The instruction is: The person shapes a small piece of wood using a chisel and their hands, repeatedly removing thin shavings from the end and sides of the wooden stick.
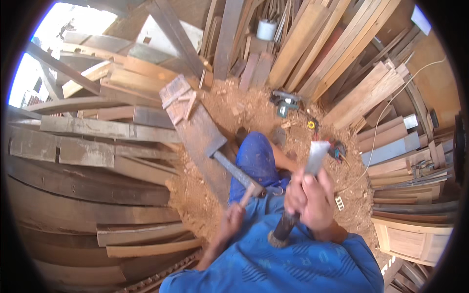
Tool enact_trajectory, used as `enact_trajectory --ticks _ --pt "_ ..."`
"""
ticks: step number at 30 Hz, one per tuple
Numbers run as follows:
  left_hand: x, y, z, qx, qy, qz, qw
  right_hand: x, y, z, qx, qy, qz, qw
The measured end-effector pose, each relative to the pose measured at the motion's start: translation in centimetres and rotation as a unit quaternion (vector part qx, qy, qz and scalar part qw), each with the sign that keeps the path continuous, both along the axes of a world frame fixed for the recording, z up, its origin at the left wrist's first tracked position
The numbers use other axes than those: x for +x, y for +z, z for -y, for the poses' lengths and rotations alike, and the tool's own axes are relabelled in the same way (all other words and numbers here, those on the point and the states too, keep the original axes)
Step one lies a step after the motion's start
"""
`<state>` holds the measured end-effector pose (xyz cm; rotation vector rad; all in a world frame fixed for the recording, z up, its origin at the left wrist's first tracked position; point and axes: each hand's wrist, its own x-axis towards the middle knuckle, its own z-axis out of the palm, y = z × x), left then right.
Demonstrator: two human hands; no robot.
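My right hand point(312, 198) is closed around a chisel, held up in front of my chest. Its broad steel blade point(317, 155) points away from me, and the dark handle point(285, 225) ends in a worn, tan butt near my shirt. My left hand point(233, 219), a little blurred, grips the pale wooden handle of a hammer point(256, 189) over my lap. A long grey bar point(234, 168) runs from the hammer head toward a plank; I cannot tell whether it is part of the hammer. The two tools are apart.
A worn plank point(198, 141) with wood scraps lies beside my blue-clad leg. Ahead on the sawdust sit a green power tool point(285, 103), a yellow round item point(311, 125) and a dark red tool point(337, 151). Boards point(88, 127) crowd both sides; a pale cable point(386, 107) trails right.
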<state>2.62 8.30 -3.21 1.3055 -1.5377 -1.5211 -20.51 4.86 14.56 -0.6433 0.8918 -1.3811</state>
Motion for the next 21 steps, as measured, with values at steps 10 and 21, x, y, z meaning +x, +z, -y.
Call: enact_trajectory --ticks 10,21 --pt "-3.9 5.6 12.2 0.044 0.133 -0.247 0.959 7.3 -6.1 3.7 0.135 0.188 0.175 0.957" --pt "-2.4 5.1 5.5 -0.093 -0.031 -0.008 0.995 5.9 -3.7 0.9 0.076 0.115 0.069 0.988"
